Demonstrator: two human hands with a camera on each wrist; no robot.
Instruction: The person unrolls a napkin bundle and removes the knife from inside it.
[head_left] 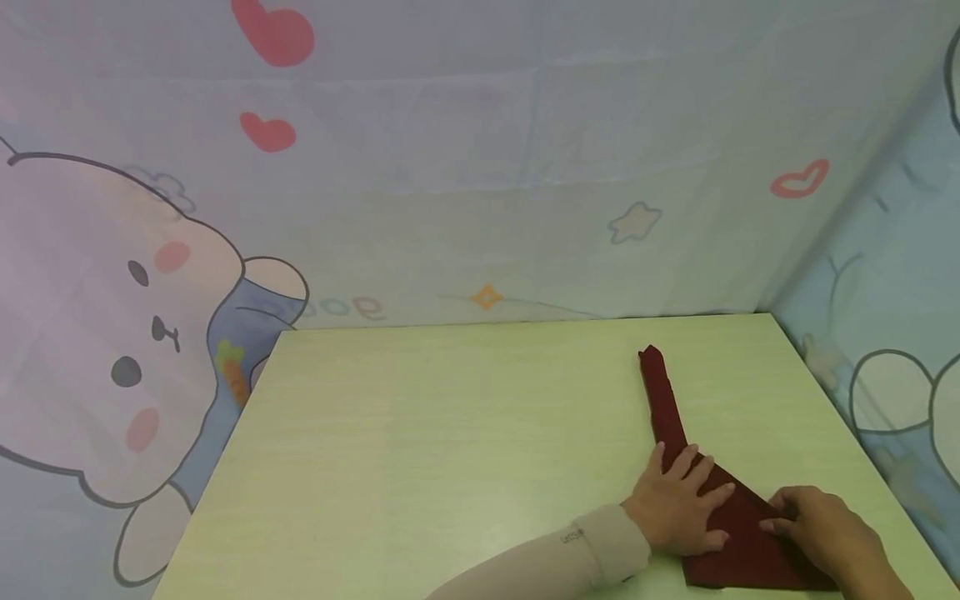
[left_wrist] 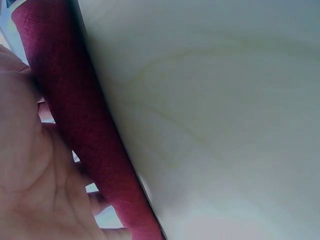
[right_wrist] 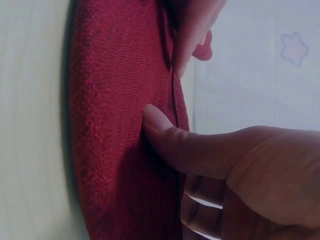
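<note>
Head view, working left to right. Bear print (head_left: 105,333) on the backdrop at 9 o'clock; then bare pale tabletop (head_left: 420,467). Dark red cloth (head_left: 750,542) lies on the table's right, reaching from about 1 round to 4 o'clock.

Its far end, the strip (head_left: 663,404), points to 11 from the hands. That stretch looks done: narrowed and lying fairly straight, tip a little uneven. I judge it folding work, partway along.

Left hand (head_left: 675,508) next, pale sleeve (head_left: 540,558) coming in from 8. Palm down on the cloth's 9 o'clock side, fingers spread, pressing rather than gripping. Left-wrist view: a rounded cloth edge runs beside the palm, 11 to 6.

Between the hands, the broad near part: not yet brought to the strip's width, probably what is left. Layers inside cannot be counted.

Right hand (head_left: 832,533) last, at the cloth's 3, wrist toward 5. Pinches the slanting upper edge; right-wrist view has the thumb (right_wrist: 175,145) on the cloth's face, other fingers behind.
</note>
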